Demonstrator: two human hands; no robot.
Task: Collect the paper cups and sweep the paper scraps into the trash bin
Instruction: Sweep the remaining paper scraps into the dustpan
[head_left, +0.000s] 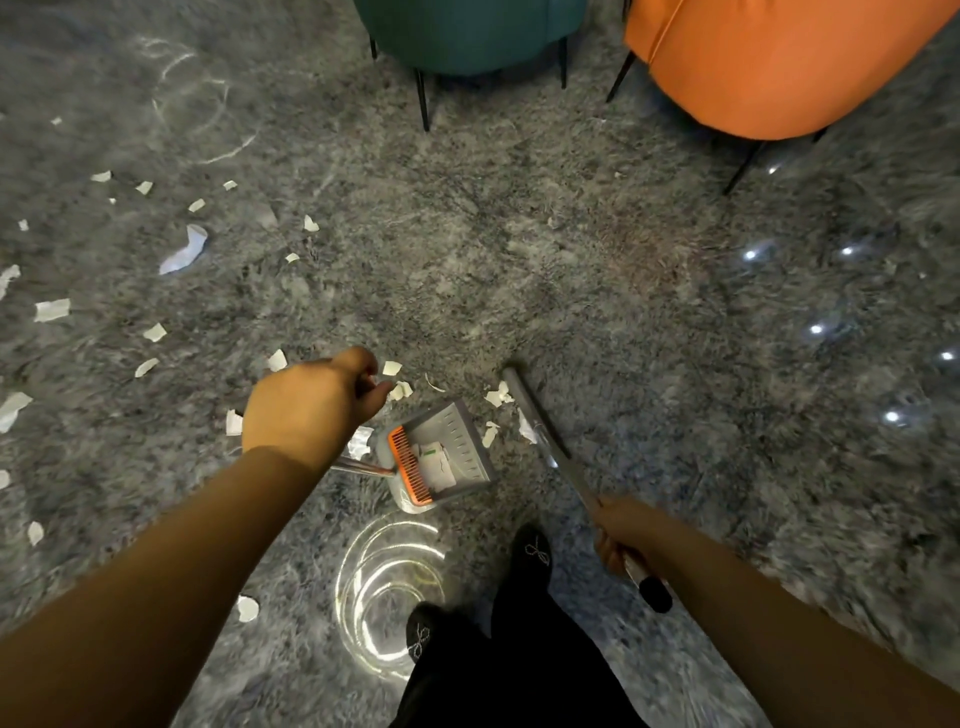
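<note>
Scraps (52, 310) litter the floor left of the dustpan (441, 457), unswept; a few lie inside it. Left hand (311, 405) curls round its handle; right hand (621, 535) grips the broom (540, 431) just right. Sweeping looks barely begun; no cups or bin visible.

The carpet (571, 270) is shaggy grey pile, rough and matt, though pinpoints of light glint off it toward three o'clock. Torn paper scraps (52, 310), white and matt, lie from nine to eleven o'clock. The dustpan (457, 441) looks like smooth grey plastic with an orange plastic comb (410, 470) (more paper inside it). Its handle (358, 466) shines like bare metal. The broom handle (550, 441) is also shiny metal, ending in a matt black grip (655, 594). At twelve o'clock, a teal chair (467, 31) looks velvety; the orange chair (769, 62) has smooth, faintly sheened upholstery.
</note>
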